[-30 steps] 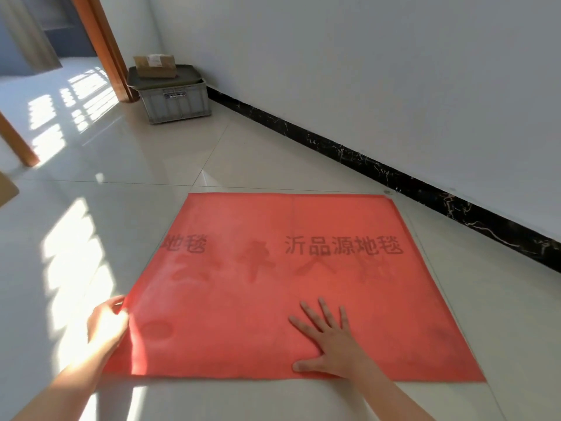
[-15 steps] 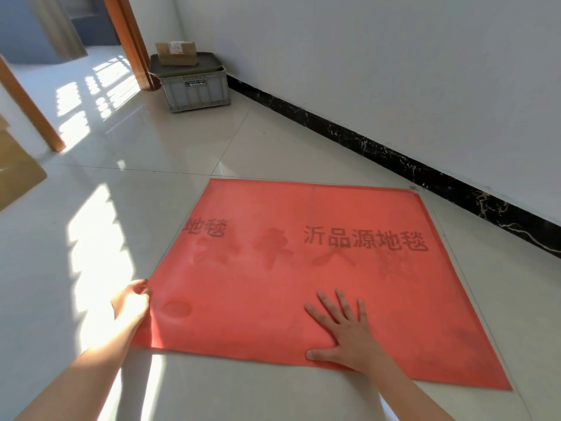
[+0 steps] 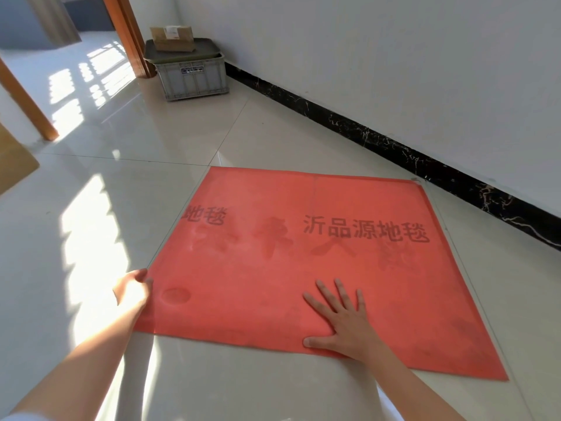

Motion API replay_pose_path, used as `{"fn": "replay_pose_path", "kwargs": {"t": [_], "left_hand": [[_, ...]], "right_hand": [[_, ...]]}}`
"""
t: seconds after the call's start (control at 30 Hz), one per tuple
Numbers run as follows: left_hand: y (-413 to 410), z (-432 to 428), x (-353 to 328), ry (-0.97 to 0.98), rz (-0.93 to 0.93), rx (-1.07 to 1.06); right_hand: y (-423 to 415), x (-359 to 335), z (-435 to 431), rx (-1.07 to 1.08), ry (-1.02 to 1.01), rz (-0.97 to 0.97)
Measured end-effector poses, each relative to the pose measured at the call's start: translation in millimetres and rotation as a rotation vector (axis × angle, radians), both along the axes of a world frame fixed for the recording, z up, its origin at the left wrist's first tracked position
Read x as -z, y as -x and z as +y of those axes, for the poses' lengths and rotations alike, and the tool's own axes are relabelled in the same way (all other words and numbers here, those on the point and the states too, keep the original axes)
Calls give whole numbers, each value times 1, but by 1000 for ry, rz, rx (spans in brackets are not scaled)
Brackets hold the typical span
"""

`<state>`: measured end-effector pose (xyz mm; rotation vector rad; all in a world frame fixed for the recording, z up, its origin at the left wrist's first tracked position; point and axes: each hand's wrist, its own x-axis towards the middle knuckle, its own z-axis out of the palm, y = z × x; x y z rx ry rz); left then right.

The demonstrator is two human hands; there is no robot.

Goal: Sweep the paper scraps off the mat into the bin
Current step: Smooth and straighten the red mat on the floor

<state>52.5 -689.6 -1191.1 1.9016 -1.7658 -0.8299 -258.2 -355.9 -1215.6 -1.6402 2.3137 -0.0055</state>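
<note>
A red mat with dark printed characters lies flat on the pale tiled floor. My right hand presses flat on it near the front edge, fingers spread. My left hand is at the mat's left edge, its fingers curled at the edge; whether they grip it is hard to tell. I see no paper scraps on the mat. No bin shows, unless the grey crate at the back serves as one.
The grey crate stands against the white wall with a dark tray and a cardboard box on top. A black skirting runs along the wall. An orange door frame and a wooden leg stand at the left.
The camera view has swung slightly left and back, so the mat sits lower right in view. Both hands keep their places on the mat.
</note>
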Motion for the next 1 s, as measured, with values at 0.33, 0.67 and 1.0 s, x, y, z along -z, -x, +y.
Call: {"fn": "replay_pose_path", "kwargs": {"t": [0.33,0.67,1.0], "left_hand": [[-2,-1,7,123,-298,145],[40,64,-25,-108,-518,687],[29,70,-91,-200,-378,719]], "right_hand": [[3,-3,-4,7,-25,-38],[-5,-32,-21,75,-303,-118],[-22,-81,-59,71,-553,8]]}}
